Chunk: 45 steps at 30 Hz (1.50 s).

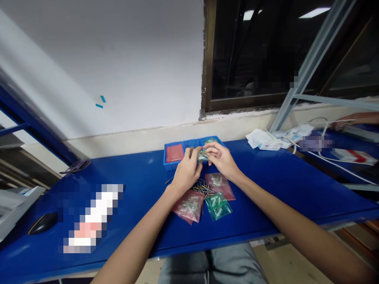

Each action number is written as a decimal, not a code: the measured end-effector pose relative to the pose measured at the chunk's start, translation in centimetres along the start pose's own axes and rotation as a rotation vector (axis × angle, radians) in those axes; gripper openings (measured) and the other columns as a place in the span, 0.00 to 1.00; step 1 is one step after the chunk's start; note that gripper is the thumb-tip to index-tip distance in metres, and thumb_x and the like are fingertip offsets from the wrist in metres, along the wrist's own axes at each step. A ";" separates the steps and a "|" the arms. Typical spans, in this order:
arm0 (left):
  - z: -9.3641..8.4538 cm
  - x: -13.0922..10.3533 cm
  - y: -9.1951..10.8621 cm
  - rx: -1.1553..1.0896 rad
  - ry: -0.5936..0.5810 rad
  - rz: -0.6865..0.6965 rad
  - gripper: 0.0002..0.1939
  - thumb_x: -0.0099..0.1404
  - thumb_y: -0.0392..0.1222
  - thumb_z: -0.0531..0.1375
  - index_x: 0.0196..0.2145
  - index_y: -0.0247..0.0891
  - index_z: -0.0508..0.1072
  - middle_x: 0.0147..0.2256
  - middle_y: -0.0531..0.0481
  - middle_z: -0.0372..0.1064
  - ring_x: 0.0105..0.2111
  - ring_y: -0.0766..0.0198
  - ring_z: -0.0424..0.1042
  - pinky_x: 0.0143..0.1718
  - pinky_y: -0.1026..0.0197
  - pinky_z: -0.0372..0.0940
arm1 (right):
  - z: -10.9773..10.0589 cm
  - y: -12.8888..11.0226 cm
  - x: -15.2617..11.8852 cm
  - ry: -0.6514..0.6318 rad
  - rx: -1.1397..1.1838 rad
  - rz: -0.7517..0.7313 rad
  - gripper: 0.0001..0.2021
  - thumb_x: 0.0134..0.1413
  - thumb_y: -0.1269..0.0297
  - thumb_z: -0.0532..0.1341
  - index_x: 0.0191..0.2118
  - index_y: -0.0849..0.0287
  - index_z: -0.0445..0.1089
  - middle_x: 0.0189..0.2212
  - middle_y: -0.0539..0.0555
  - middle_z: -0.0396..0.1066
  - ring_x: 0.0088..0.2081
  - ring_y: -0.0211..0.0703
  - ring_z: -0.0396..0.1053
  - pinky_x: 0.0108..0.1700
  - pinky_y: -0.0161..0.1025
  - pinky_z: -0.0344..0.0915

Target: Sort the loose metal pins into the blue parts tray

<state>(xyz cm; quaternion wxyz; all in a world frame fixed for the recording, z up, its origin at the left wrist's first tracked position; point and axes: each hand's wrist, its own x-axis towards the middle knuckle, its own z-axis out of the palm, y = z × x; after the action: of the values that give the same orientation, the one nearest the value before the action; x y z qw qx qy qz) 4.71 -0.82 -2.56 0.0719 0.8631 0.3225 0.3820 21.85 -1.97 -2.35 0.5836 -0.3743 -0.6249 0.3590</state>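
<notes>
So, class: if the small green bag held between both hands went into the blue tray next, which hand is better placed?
Probably the right hand: it sits nearest the blue tray, fingers over the small green bag. The left hand grips lower, nearer the table's packets.

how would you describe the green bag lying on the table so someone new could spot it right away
Start at the blue table and find the person's left hand and right hand meeting near the blue tray. Just nearer the person lies a cluster of small plastic bags and loose metal pins. The green bag is the front-right one, teal where its neighbours are pink.
</notes>
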 end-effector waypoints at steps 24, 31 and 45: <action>0.4 8.9 -0.2 -0.222 -0.021 -0.043 0.09 0.65 0.40 0.61 0.42 0.36 0.75 0.31 0.50 0.74 0.29 0.64 0.71 0.33 0.62 0.64 | -5.1 -1.5 1.9 0.337 -0.275 -0.102 0.10 0.53 0.58 0.65 0.35 0.58 0.67 0.25 0.49 0.68 0.27 0.42 0.73 0.22 0.32 0.64; -0.2 9.7 -2.3 -0.145 -0.058 0.048 0.10 0.62 0.34 0.60 0.39 0.39 0.79 0.36 0.48 0.74 0.34 0.63 0.71 0.38 0.60 0.65 | -5.0 -0.7 2.1 0.257 -0.287 -0.065 0.15 0.56 0.51 0.63 0.33 0.60 0.75 0.32 0.55 0.76 0.32 0.46 0.74 0.35 0.42 0.73; 2.4 9.8 -2.8 -0.162 -0.167 0.061 0.17 0.62 0.29 0.56 0.48 0.33 0.75 0.44 0.43 0.76 0.43 0.59 0.74 0.48 0.56 0.68 | -6.0 1.5 2.2 0.275 -0.813 -0.122 0.17 0.47 0.77 0.62 0.45 0.59 0.72 0.40 0.55 0.72 0.33 0.42 0.69 0.39 0.39 0.67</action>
<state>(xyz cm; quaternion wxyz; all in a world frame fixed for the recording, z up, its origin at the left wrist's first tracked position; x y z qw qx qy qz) 9.95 7.67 0.76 0.1566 0.8926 0.2570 0.3356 27.84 0.75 -2.32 0.4864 -0.5804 -0.6530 -0.0047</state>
